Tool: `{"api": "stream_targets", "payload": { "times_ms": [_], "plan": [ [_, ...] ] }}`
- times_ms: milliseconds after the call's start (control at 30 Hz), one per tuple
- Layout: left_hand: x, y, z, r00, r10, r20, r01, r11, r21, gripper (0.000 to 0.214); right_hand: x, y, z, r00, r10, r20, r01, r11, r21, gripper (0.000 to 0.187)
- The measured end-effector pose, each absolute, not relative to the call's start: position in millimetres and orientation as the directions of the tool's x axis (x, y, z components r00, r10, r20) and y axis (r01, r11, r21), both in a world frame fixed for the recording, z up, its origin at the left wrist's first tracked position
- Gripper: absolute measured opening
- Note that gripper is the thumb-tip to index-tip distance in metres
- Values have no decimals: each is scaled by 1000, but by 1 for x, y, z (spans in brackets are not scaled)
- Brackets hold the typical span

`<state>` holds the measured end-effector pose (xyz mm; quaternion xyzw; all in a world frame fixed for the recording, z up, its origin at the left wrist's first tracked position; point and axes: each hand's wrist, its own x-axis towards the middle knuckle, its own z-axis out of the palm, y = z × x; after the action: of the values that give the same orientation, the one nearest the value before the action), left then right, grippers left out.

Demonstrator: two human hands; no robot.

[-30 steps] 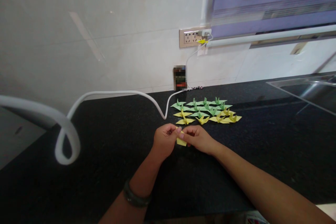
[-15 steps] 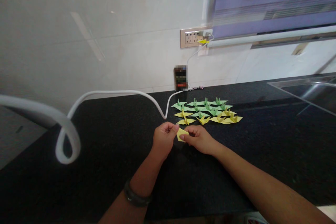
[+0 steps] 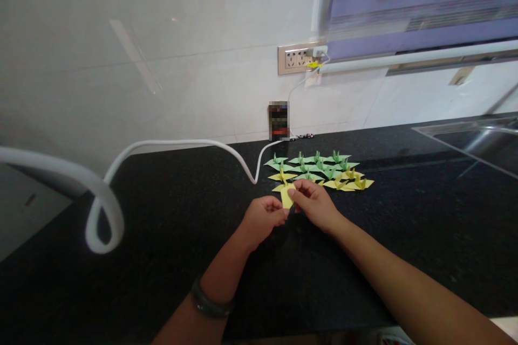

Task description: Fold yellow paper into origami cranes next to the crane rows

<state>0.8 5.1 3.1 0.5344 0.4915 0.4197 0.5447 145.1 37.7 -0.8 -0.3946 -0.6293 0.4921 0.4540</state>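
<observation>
A small folded piece of yellow paper (image 3: 287, 198) is held up between my two hands, above the dark worktop. My left hand (image 3: 265, 217) pinches its lower edge between thumb and fingers. My right hand (image 3: 313, 202) grips its upper right side, the thumb lying across the front. Just beyond my hands stand rows of folded paper cranes, green ones (image 3: 319, 164) at the back and yellow ones (image 3: 361, 184) nearer to me. The held paper and my right hand hide some of the yellow cranes.
A thick white cable (image 3: 174, 142) loops across the left of the black worktop (image 3: 162, 259). Against the tiled wall leans a blurred-out phone-like object (image 3: 279, 120), below a wall socket (image 3: 295, 58) with a plugged-in charger (image 3: 319, 52). A sink edge (image 3: 453, 145) lies at the right.
The yellow paper has been turned and raised slightly to the right. My right hand has risen to its upper side, and my left hand has shifted down and right to its lower edge.
</observation>
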Motion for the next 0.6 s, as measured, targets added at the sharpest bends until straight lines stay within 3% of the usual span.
{"api": "stream_targets", "payload": {
  "times_ms": [67,200,367,600],
  "plan": [
    [2,5,1,194,979,-55,80,40,996,19,145,36,-2,-323,925,198,87,237,-968,15],
    [1,7,1,63,998,-13,15,12,1000,23,145,33,-1,-399,893,209,113,274,-955,17],
    [-1,8,3,-27,1000,-9,-62,7,998,23,144,32,2,-411,893,183,-51,178,-983,21],
    [2,5,10,-14,1000,-17,-179,14,984,27,144,34,-2,-361,914,183,-180,124,-976,19]
  ]
}}
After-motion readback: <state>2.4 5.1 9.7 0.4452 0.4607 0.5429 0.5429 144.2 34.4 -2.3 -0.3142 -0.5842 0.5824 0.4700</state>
